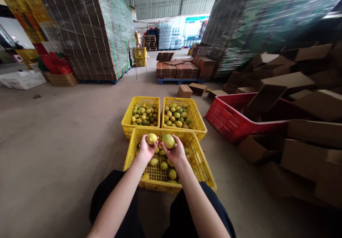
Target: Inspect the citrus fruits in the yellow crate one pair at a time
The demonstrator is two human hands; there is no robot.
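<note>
Both hands are raised over the near yellow crate [203, 166], each closed on a fruit — the left hand [145, 149] and right hand [176, 153] almost touch, so nothing passes between them. Below the grips the crate is part-filled; bare floor shows among its loose fruit [163, 165]. Just beyond the grips, two far yellow crates [160, 118] stand side by side, touching, heaped with fruit. Right of the grips a red crate [227, 120] and tumbled cardboard boxes [310, 138] block the way — left, the concrete floor [61, 141] lies open.
</note>
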